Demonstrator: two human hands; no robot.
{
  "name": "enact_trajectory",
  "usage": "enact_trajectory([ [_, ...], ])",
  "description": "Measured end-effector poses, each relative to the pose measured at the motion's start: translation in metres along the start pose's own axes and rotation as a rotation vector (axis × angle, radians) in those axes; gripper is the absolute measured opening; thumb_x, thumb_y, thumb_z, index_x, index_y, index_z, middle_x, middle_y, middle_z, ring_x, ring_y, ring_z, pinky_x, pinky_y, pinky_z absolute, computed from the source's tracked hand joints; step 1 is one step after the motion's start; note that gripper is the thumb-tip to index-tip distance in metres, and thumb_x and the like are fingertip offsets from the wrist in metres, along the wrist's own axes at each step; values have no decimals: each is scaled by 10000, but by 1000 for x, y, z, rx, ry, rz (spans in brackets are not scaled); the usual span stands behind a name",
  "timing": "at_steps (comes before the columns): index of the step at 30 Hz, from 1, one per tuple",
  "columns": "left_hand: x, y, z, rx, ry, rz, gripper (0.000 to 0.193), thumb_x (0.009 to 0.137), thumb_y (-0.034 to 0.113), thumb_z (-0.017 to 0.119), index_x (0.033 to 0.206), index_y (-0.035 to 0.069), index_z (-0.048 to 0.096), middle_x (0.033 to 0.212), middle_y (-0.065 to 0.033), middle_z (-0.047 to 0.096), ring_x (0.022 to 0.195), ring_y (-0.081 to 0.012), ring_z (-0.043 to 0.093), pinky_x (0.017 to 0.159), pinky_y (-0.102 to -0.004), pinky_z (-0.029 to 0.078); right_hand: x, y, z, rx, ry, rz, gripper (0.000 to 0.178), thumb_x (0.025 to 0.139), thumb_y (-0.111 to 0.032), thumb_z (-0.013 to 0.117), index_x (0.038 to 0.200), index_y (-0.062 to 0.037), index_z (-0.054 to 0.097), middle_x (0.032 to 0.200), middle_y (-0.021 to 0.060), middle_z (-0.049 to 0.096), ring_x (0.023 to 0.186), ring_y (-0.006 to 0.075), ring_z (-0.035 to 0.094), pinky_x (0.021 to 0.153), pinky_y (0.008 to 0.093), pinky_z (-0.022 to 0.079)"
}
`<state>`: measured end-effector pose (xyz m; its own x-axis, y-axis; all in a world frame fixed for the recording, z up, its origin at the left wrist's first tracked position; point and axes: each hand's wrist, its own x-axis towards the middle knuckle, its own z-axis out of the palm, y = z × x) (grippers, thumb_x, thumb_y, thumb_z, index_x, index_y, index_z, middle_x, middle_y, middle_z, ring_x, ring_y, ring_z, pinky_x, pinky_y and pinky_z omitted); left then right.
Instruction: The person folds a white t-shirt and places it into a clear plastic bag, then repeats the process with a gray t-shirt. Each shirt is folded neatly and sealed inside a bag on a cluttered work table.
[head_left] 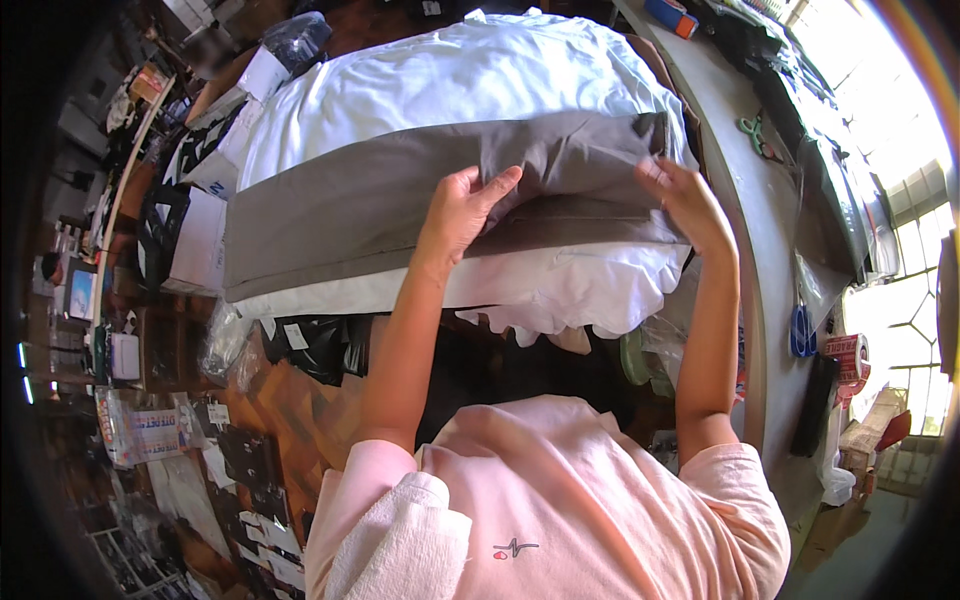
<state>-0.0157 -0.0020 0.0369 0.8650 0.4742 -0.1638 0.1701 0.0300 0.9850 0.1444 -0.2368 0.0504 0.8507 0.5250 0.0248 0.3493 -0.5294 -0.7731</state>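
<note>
Wooden flooring (315, 425) shows in patches under the work surface, whose support is hidden by cloth and shadow. Nearest, a pink shirt (560, 480) and a pale towel (410, 540) at its left shoulder are cut off by the lower edge. Both forearms reach over to a grey garment (340, 205), which lies lengthwise across a white cloth (440, 85). The left hand (462, 215) has its thumb extended along the grey fabric; its other fingers are largely concealed, so closure cannot be confirmed. The right hand (692, 205) has bent fingertips at the garment's right end, slightly blurred; whether they pinch it cannot be determined. Between the hands the fabric bunches into a shadowed hollow, its inside unreadable. Along the right runs a grey table (715, 110), bearing green-handled scissors (757, 135) partly obscured by dark material. Beyond, a window (915, 280) is washed out by glare. Clutter at the far left fades into the dark rim, mostly unidentifiable.
</note>
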Motion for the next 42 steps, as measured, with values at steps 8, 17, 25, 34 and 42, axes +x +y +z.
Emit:
enact_trajectory([
  [8,5,-20,19,188,282,126,340,753,266,710,781,-52,594,681,-87,598,617,-136,504,599,-296,431,-5,28,5,205,70,-22,179,760,-85,700,824,31,579,680,30,580,614,68,467,584,244,402],
  [17,17,-28,32,501,489,149,461,740,358,707,878,-63,579,725,-191,626,688,-326,625,646,-389,476,44,-4,28,-350,200,53,515,815,-529,566,765,-22,639,671,127,613,672,247,594,610,369,438],
  [25,6,-23,44,668,569,129,403,782,221,658,1116,44,516,828,-163,620,852,-331,602,766,-441,431,26,-13,59,-591,368,43,279,840,-273,538,931,-11,558,952,236,616,880,373,613,705,454,475],
  [34,20,-37,44,1138,171,539,493,931,369,342,1364,132,360,1434,-84,311,1351,-282,217,1088,-506,67,38,-8,97,-682,142,-409,542,927,-419,351,1333,-62,382,1413,110,342,1338,283,249,1062,548,154],
  [42,40,-44,-98,1413,468,397,499,930,488,267,1376,274,344,1460,25,267,1362,-257,185,1079,-552,85,68,33,42,-771,92,-1,574,932,-512,218,1431,-229,197,1503,-18,130,1388,165,79,1084,560,15],
])
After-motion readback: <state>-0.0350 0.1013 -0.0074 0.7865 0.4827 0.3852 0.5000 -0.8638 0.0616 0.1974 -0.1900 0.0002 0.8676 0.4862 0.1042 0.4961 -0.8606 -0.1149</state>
